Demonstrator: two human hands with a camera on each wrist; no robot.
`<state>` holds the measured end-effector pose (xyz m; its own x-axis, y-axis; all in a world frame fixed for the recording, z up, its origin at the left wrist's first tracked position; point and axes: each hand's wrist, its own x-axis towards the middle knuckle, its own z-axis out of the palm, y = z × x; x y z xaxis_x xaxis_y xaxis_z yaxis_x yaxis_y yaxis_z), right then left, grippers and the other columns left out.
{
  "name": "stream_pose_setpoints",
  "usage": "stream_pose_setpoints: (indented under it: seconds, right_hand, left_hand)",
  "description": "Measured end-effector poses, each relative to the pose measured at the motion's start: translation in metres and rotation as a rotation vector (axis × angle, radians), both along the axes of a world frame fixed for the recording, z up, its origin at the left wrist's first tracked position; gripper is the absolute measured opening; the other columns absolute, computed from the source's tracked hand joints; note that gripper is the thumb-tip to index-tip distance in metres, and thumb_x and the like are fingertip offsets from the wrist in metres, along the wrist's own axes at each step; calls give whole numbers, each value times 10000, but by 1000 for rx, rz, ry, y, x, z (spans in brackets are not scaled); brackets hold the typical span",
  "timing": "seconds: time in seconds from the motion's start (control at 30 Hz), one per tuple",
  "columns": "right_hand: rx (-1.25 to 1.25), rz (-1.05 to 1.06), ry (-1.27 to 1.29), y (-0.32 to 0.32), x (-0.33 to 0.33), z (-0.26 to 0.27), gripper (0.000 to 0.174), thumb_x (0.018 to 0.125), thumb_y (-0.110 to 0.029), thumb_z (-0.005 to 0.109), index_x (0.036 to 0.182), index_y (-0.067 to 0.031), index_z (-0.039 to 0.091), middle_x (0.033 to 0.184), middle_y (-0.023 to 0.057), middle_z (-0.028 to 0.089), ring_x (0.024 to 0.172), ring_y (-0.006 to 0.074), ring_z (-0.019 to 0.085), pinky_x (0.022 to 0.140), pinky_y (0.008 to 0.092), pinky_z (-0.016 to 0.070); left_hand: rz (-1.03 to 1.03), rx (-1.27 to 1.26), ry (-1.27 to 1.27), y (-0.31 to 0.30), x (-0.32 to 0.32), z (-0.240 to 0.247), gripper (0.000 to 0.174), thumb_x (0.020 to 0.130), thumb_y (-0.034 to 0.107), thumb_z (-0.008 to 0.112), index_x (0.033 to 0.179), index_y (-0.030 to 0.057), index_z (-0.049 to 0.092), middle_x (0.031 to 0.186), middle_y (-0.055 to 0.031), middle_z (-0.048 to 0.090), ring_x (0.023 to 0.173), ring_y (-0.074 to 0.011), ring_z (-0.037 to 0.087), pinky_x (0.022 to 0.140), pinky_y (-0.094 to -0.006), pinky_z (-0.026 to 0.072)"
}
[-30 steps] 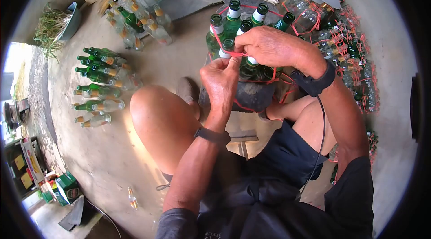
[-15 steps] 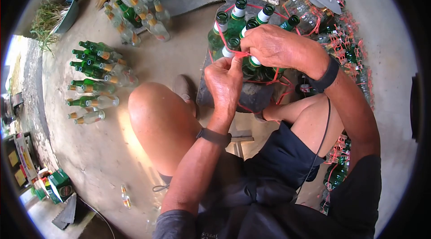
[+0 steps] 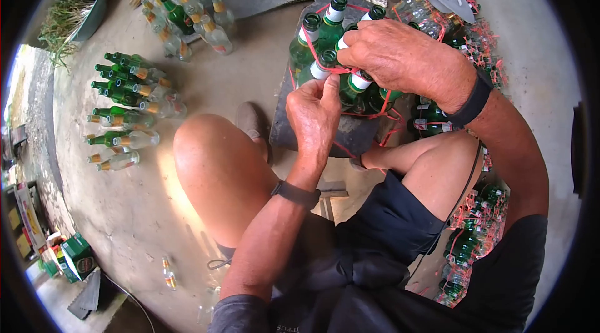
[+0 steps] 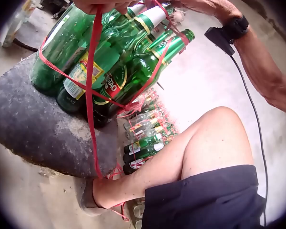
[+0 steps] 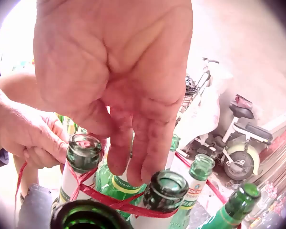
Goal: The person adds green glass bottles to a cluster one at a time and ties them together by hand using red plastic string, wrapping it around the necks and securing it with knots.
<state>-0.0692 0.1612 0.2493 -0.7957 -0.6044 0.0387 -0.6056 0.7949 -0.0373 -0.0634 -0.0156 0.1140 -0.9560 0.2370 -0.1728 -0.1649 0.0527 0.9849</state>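
Observation:
A bundle of green glass bottles (image 3: 304, 51) stands on a dark slab (image 3: 284, 136) in front of the knees. Red twine (image 4: 89, 90) runs around the bottles and between their necks. My left hand (image 3: 311, 114) pinches the twine between thumb and forefinger beside the nearest bottle's neck. Above the necks is my right hand (image 3: 406, 58), its fingers (image 5: 150, 157) pointing down among the bottles. In the right wrist view, the twine crosses the necks just below those fingertips. A strand hangs from the left hand down past the slab in the left wrist view.
Loose green and clear bottles (image 3: 134, 98) stand on the floor at left, with another group (image 3: 187, 17) farther back. Twine-tied bottle bundles (image 3: 469, 239) line the right side. One small bottle (image 3: 169, 273) stands at lower left. A scooter (image 5: 240, 152) is parked beyond.
My right hand has parted from the left at the twine and moved right, its fingers now down among the necks. The left hand keeps its pinch nearly in place.

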Motion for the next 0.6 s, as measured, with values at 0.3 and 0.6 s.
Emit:
stream_pose_setpoints:
  seconds: [0.3,0.6]
  right_hand:
    - [339,-88,-143,-12,-10,28,138,807,-23,739,940,-57,727,958,109,668,952,334,711,820,469,575]
    - [252,6,-35,-5,-16,30,67,762,-2,756,817,-32,733,937,118,683,929,349,723,812,465,582]
  left_hand:
    - [-28,48,-45,-5,0,10,423,1008,286,751,819,-92,745,674,53,575,638,-46,468,552,-278,387]
    - [-60,32,-49,-3,1,10,416,1025,274,726,807,-80,733,672,61,560,637,-43,455,543,-279,364]
